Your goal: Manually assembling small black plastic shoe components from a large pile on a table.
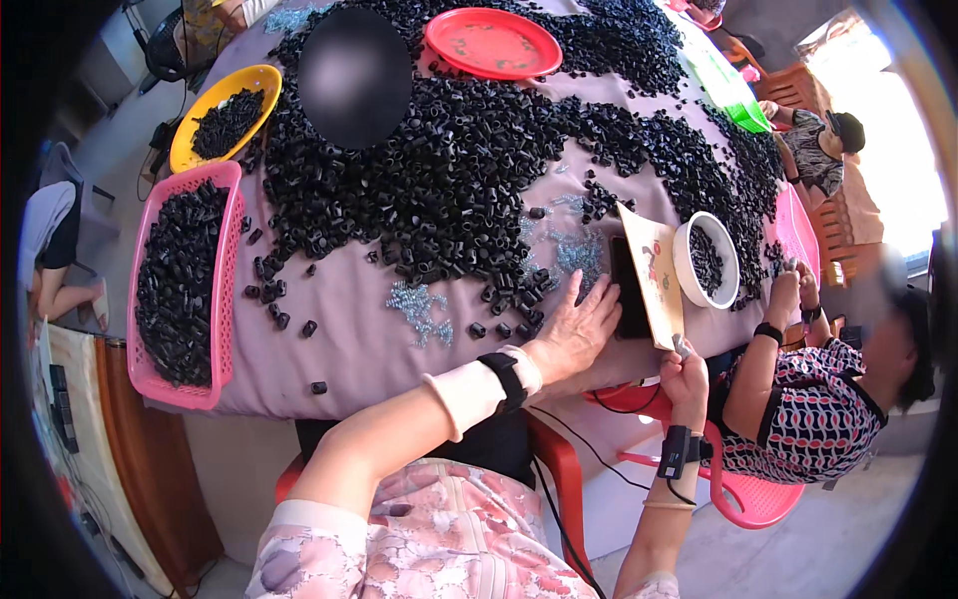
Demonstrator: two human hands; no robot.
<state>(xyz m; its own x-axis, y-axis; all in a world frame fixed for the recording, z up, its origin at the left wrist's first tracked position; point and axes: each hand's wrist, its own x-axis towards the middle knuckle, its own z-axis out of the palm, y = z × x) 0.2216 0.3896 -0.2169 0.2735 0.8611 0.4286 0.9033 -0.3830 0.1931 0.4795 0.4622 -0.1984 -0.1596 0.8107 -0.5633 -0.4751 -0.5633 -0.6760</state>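
The heap of small black plastic cylindrical caps covered most of the mauve-clothed table, spreading from twelve to three o'clock; each piece looked light, stiff and apt to roll, best pinched at its sides. The left hand lay flat, fingers spread, at the heap's five o'clock edge. The right hand was closed on a small silvery part.
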